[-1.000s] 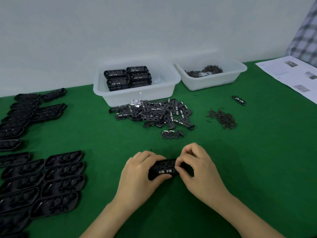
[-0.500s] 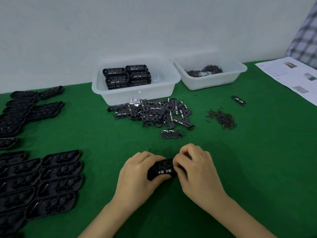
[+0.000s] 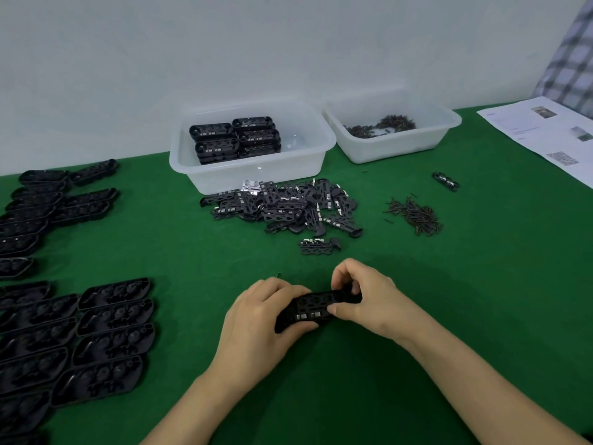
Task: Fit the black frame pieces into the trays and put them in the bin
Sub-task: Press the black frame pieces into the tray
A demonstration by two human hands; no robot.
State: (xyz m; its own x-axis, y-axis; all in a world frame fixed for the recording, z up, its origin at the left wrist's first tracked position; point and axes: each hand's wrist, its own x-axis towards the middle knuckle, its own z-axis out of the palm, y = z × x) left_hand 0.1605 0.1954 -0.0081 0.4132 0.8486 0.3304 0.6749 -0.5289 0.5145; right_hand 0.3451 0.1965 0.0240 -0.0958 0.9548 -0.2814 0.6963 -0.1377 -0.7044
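Note:
A black tray with a frame piece in it [image 3: 313, 308] lies low over the green table between my two hands. My left hand [image 3: 260, 326] grips its left end, fingers curled over the edge. My right hand [image 3: 365, 300] pinches its right end with thumb and fingertips. A pile of loose black frame pieces [image 3: 285, 208] lies in front of the clear bin [image 3: 308, 168], which holds stacked filled trays [image 3: 236, 139]. Empty black trays [image 3: 109, 332] lie in rows at the left.
A second clear bin [image 3: 426, 146] with small dark screws stands at the back right. A loose heap of screws [image 3: 415, 215] and one single black piece [image 3: 445, 181] lie on the cloth. Printed paper sheets [image 3: 545, 136] lie at the far right.
My right fingers have lifted and shifted on the tray's right end, uncovering more of the frame piece's top. The left hand keeps its grip.

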